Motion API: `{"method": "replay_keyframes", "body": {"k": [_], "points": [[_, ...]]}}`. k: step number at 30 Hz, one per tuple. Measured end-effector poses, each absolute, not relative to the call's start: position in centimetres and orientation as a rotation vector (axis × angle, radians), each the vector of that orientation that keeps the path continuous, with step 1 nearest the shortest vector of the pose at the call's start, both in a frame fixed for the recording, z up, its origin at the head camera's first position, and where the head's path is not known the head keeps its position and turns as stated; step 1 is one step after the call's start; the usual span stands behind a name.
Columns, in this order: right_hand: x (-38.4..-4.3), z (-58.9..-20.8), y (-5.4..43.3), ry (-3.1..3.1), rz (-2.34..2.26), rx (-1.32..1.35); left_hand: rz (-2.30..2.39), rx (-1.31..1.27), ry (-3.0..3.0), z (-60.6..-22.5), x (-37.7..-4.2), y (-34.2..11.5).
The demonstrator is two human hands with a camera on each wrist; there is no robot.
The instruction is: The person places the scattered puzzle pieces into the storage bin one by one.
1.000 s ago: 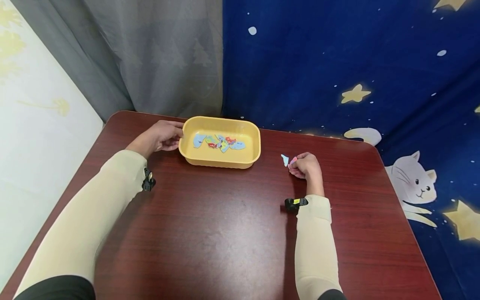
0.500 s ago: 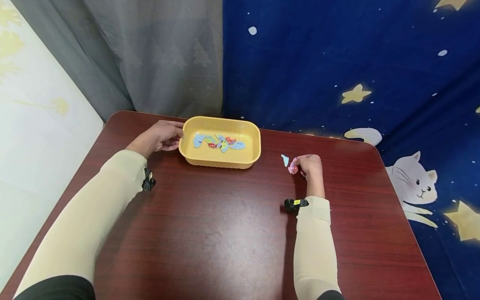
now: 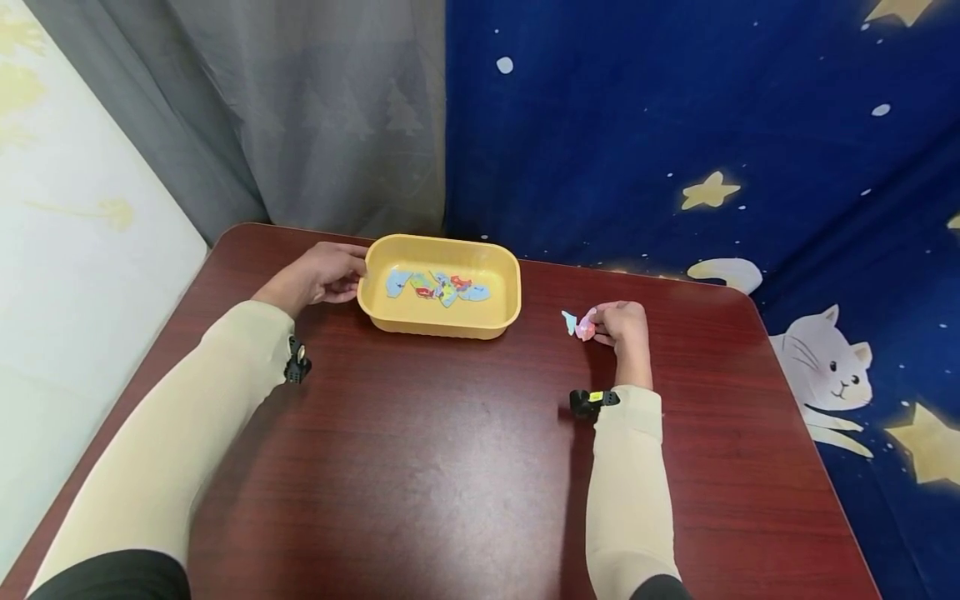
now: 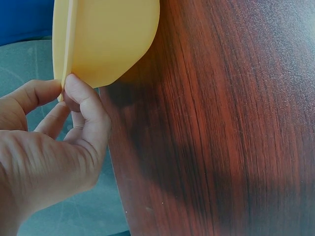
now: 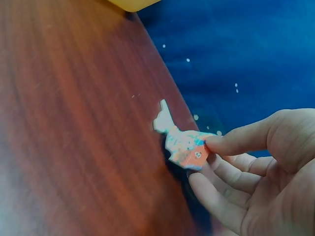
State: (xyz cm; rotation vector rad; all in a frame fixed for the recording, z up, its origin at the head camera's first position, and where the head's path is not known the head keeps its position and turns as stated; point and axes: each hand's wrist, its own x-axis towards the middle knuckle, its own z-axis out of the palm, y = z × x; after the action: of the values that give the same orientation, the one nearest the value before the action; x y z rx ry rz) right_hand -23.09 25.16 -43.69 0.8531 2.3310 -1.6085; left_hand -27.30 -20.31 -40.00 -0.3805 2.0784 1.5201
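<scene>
In the head view my left hand (image 3: 330,271) pinches the left rim of a yellow plastic tub (image 3: 442,327). The left wrist view shows thumb and fingers on either side of that rim. On the far right part of the table, my right hand (image 3: 622,323) holds a small flat pink puzzle piece (image 3: 585,328) between thumb and fingers. Its printed orange and pink face shows in the right wrist view. A light blue puzzle piece (image 3: 569,322) lies at its left, and the pink piece's edge overlaps it in the right wrist view.
Several flat blue, red and green puzzle pieces (image 3: 447,289) lie inside the tub. The dark red wooden table (image 3: 450,467) has its far edge close behind tub and pieces, against a grey curtain (image 3: 337,125) and a blue star-patterned cloth (image 3: 600,142).
The right fingers shift on the pink puzzle piece, first loosening, then pinching it at its right side and tilting it slightly toward the light blue piece. The left hand and tub stay put.
</scene>
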Motion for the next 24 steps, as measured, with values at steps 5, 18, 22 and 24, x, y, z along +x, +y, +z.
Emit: {"method": "replay_keyframes", "body": {"k": [5,18,22,24], "points": [[-24.1,-43.1,25.0,2.304,-1.687,0.852,1.51,-0.384,2.091,-40.1,-27.2,-20.5],[-26.6,-42.4,24.3,2.363,-1.819,0.72,1.501,-0.389,2.102,-40.2,-27.4,-20.4],[-27.1,-42.5,24.1,2.368,-1.88,0.726,1.512,-0.385,2.087,-40.2,-27.5,-20.3],[-27.3,-42.6,23.9,2.349,-1.924,0.721,1.517,-0.387,2.084,-40.2,-27.6,-20.3]]}}
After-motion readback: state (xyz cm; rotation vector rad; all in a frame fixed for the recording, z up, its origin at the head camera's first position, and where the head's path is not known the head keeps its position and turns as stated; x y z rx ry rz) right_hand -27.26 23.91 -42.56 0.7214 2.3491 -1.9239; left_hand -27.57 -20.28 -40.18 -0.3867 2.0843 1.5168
